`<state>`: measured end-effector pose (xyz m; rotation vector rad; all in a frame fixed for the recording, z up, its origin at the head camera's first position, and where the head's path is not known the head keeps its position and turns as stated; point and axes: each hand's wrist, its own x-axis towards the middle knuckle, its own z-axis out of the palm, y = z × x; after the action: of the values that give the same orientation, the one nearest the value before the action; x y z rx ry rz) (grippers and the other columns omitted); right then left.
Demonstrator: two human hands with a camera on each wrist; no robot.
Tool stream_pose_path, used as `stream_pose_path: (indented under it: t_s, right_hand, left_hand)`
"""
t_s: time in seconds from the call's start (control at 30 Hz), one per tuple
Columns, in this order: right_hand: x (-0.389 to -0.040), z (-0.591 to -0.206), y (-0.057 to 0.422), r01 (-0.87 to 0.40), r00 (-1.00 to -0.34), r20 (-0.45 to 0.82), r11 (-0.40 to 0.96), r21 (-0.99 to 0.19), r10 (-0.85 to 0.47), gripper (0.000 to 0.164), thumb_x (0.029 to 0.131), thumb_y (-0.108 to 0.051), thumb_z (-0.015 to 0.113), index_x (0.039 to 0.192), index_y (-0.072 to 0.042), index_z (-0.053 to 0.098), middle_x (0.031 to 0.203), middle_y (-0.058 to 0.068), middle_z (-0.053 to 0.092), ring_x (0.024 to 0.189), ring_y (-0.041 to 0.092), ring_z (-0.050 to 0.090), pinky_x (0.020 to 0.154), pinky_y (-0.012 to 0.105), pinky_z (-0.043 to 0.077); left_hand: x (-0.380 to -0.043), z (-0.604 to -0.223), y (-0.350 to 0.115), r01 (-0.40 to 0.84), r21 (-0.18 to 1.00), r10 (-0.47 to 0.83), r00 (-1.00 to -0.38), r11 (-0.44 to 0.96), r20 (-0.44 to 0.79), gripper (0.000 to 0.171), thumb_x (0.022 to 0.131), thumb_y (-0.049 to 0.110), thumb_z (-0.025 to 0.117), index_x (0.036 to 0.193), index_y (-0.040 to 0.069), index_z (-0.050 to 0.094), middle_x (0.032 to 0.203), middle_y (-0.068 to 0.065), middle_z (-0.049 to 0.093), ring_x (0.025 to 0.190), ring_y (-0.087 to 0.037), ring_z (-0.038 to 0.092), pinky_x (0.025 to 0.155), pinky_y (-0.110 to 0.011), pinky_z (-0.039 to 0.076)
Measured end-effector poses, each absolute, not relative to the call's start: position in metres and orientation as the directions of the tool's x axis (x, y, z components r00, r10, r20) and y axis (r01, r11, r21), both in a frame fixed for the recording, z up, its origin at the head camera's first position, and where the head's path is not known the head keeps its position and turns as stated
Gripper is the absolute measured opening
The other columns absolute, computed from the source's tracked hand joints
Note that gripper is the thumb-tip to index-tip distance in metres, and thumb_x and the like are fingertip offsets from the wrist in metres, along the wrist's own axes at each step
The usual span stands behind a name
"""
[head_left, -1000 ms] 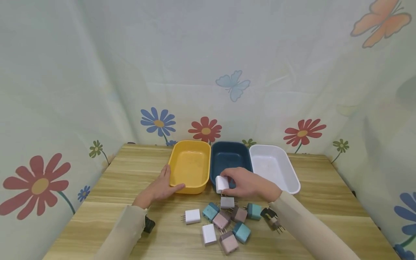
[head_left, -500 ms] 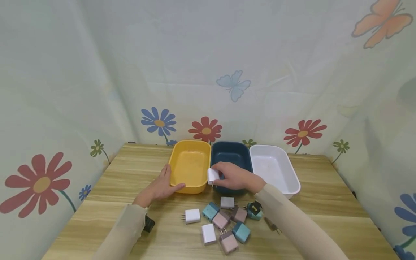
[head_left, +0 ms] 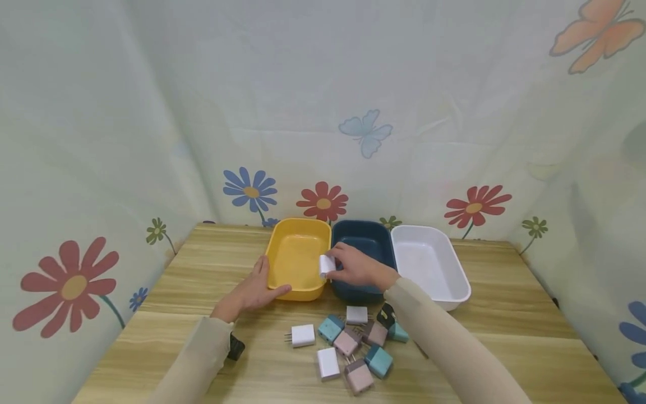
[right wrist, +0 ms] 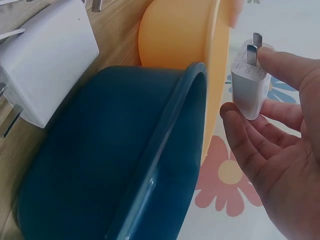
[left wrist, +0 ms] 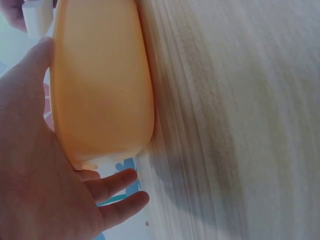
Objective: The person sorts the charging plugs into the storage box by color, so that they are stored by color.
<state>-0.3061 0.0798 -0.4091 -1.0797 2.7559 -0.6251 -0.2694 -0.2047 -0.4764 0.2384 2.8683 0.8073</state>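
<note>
In the head view my right hand (head_left: 357,266) pinches a white plug charger (head_left: 326,266) between thumb and fingers, over the right side of the yellow bin (head_left: 298,259). The right wrist view shows the charger (right wrist: 248,92) with its two metal prongs toward the camera, above the rims. My left hand (head_left: 254,289) rests against the yellow bin's near left corner. In the left wrist view its thumb lies along the rim and its other fingers spread around the end wall (left wrist: 102,100).
A dark blue bin (head_left: 367,247) and a white bin (head_left: 429,266) stand to the right of the yellow one. Nearer me lie several chargers: white (head_left: 303,335), grey (head_left: 356,315), teal (head_left: 378,361) and pink (head_left: 359,376). The patterned curtain (head_left: 282,134) hangs behind.
My right hand has carried the white charger up and left, from the dark blue bin's front edge to over the yellow bin's right side. The left hand stays at the yellow bin.
</note>
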Motion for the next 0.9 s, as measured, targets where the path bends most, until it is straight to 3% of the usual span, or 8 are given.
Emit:
stream_pose_path:
  t_s: [0.2, 0.53, 0.9]
  right_hand:
    - [-0.309, -0.41, 0.072, -0.6, -0.759, 0.014, 0.691, -0.404, -0.651, 0.049, 0.087, -0.037, 0.068, 0.126, -0.011, 0.056, 0.113, 0.001, 0.052, 0.094, 0.014, 0.051, 0.083, 0.023, 0.048]
    - [-0.318, -0.419, 0.065, -0.603, -0.743, 0.005, 0.665, -0.44, -0.67, 0.047, 0.088, -0.038, 0.066, 0.126, -0.014, 0.054, 0.124, 0.001, 0.052, 0.103, 0.018, 0.053, 0.089, 0.025, 0.047]
    - [-0.326, -0.422, 0.055, -0.622, -0.726, 0.004, 0.653, -0.432, -0.688, 0.043, 0.088, -0.034, 0.067, 0.124, -0.012, 0.057, 0.121, 0.003, 0.053, 0.104, 0.019, 0.05, 0.092, 0.029, 0.046]
  left_hand:
    - [-0.27, -0.475, -0.205, 0.105, 0.529, 0.19, -0.976, 0.842, -0.109, 0.115, 0.082, 0.066, 0.056, 0.148, -0.002, -0.008, 0.155, -0.024, -0.007, 0.139, -0.042, 0.016, 0.108, -0.053, 0.023]
    - [-0.27, -0.475, -0.203, 0.115, 0.516, 0.196, -0.975, 0.849, -0.105, 0.113, 0.084, 0.064, 0.056, 0.148, -0.004, -0.007, 0.154, -0.025, -0.006, 0.138, -0.043, 0.018, 0.108, -0.053, 0.023]
    - [-0.272, -0.478, -0.205, 0.125, 0.518, 0.199, -0.976, 0.846, -0.089, 0.113, 0.083, 0.064, 0.056, 0.148, -0.005, -0.006, 0.154, -0.025, -0.005, 0.138, -0.043, 0.017, 0.109, -0.052, 0.023]
